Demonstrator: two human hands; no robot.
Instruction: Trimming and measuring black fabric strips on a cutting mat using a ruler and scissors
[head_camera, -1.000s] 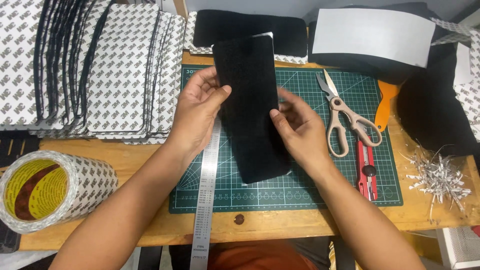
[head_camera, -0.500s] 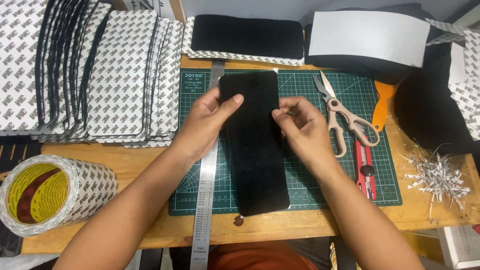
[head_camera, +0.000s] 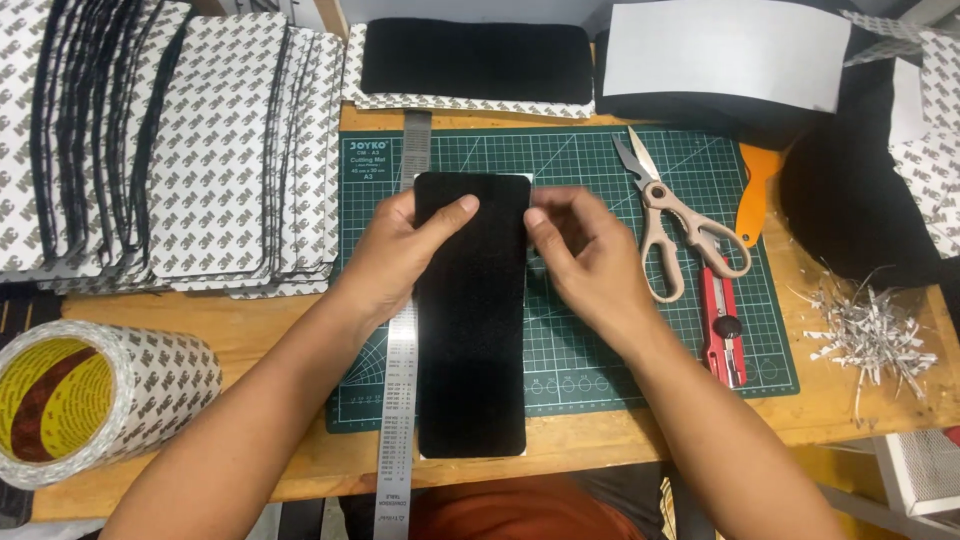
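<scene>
Centrally, head view: black felt strip (head_camera: 471, 330), long, rounded corners, matte, lying flat along a green gridded mat (head_camera: 590, 330) beside a steel ruler (head_camera: 399, 400). Left hand (head_camera: 395, 255): thumb pressed on the strip's top edge, fingers curled together at its left side. Right hand (head_camera: 585, 255): fingertips pinched together at the strip's upper right corner. Left: stacked sheets (head_camera: 180, 150) with grey-patterned white backing; tape roll (head_camera: 95, 395), same pattern, yellow core. Right: beige-handled scissors (head_camera: 680, 235), red cutter (head_camera: 720, 325), white paper shreds (head_camera: 870, 335).
</scene>
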